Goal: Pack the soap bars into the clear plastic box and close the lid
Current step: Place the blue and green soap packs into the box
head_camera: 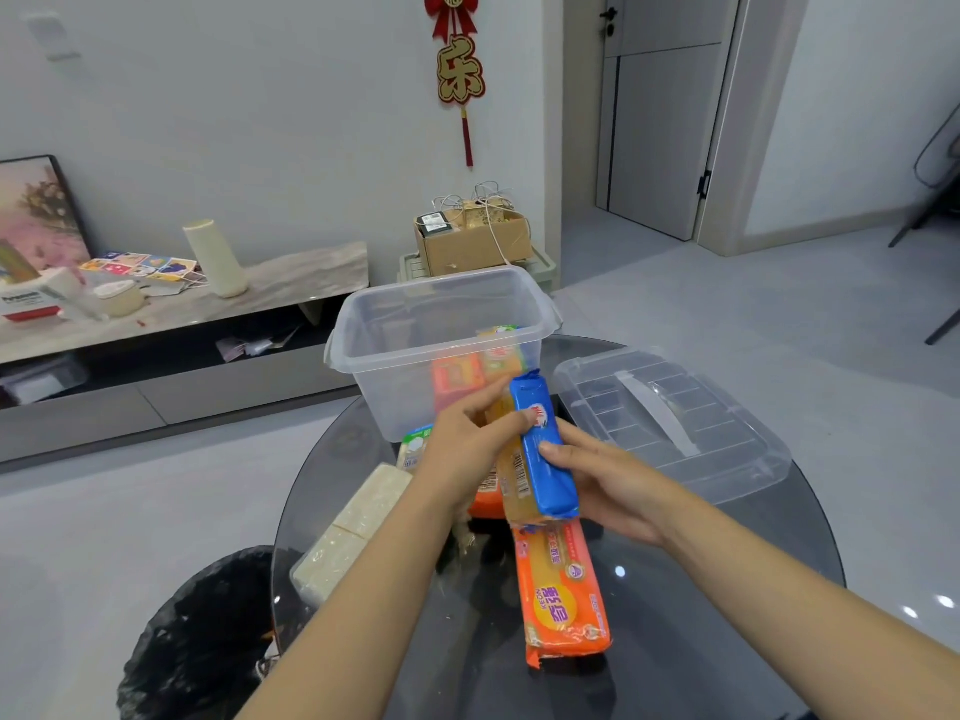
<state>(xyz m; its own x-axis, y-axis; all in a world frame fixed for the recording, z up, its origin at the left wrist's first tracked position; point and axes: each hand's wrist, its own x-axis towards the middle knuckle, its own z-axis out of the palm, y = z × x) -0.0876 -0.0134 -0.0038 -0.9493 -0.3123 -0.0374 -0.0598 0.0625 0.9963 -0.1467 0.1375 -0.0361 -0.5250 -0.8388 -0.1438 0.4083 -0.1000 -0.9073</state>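
Now both hands grip soap at centre frame: left hand (470,449) and right hand (605,480) clasp the blue-wrapped soap bar (545,454), just before the clear plastic box (441,304) on the worktop (727,589).

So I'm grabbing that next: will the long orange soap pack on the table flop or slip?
The orange soap pack probably stays stiff, since it lies flat and blocky. Its glossy wrapper may be slippery. Lying flat on the glass table, it shouldn't roll.

One clear box (441,324), one lid (670,407), two hands, two unwrapped white soap bars (353,532)
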